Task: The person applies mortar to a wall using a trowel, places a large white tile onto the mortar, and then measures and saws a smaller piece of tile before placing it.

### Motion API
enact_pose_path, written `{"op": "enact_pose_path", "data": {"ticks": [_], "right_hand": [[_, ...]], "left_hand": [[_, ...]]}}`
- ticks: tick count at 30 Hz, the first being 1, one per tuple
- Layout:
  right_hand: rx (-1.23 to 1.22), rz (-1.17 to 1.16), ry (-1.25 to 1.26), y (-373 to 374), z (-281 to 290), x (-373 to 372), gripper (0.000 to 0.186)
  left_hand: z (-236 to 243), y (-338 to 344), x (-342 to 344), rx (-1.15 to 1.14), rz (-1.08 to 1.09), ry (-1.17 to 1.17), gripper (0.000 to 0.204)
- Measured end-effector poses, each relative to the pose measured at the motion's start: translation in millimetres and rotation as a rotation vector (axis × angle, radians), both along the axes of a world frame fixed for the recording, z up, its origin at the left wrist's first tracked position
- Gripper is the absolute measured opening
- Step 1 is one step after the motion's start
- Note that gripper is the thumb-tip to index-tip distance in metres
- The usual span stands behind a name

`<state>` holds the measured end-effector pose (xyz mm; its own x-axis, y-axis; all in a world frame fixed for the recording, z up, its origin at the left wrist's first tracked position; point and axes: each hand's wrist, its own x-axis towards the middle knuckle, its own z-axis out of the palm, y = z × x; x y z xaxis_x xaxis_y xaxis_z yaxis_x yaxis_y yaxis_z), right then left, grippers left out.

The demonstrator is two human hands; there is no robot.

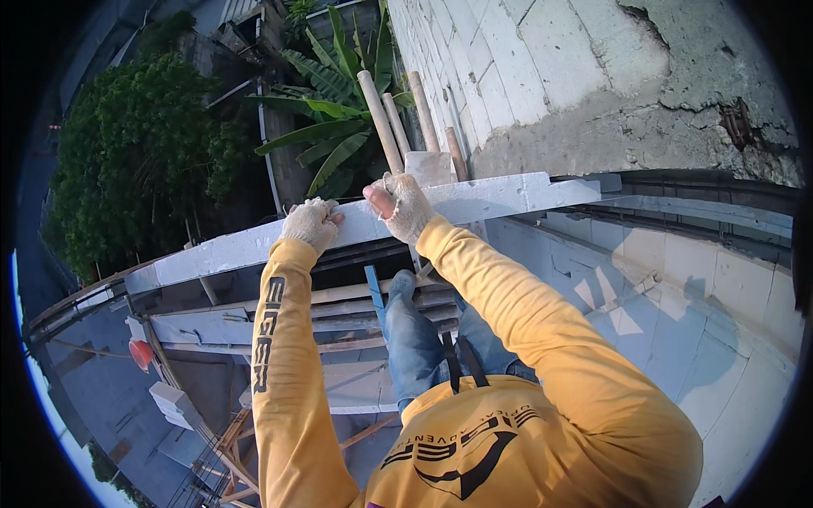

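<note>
My left hand (312, 224), in a worn off-white knitted glove with bare fingertips, grips the top of a long white block-like beam (515, 195) that spans the view. My right hand (400, 206), gloved alike, is closed on the same beam a short way to the right, its fingers curled and partly hidden. Below the beam, my jeans-clad legs stand among poles and ledges, with a narrow blue strip (375, 289) upright beside one leg. Several upright round poles (379, 118) rise just beyond the beam.
A cracked block wall (576, 68) rises at upper right. Trees and banana plants (322, 135) lie beyond the beam at left. Below are pale block walls (711, 279), an orange-red round object (141, 354), stacked blocks (174, 405), timber framing (237, 449) and a dark gap (347, 262) under the beam.
</note>
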<state>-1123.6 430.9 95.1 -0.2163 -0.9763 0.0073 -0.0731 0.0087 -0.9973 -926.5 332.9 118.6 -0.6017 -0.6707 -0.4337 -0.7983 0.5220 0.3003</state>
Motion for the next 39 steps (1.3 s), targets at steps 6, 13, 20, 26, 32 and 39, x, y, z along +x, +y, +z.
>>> {"op": "enact_pose_path", "data": {"ticks": [6,13,20,26,32,39], "right_hand": [[0.098,-0.083,0.148,30.4,1.5,-19.9,0.045],[0.294,-0.034,0.185,192.3,-3.2,-50.4,0.038],[0.934,-0.116,0.518,377.4,-46.5,-94.6,0.04],[1.28,0.026,0.5,433.2,-90.9,-134.5,0.043],[1.329,0.09,0.569,371.3,-140.2,-134.3,0.032],[1.205,0.25,0.456,264.4,-199.5,-90.5,0.036]], "left_hand": [[0.4,0.6,-22.4,0.138,0.062,-0.033,0.034],[-1.5,-0.6,-15.4,0.106,0.077,0.049,0.03],[11.2,13.1,-19.4,0.078,0.247,0.03,0.043],[-5.6,78.9,-4.8,-0.466,0.697,0.571,0.049],[-33.6,213.9,6.4,-0.293,1.186,0.411,0.026],[-119.7,305.4,8.0,0.342,0.883,-0.064,0.04]]}}
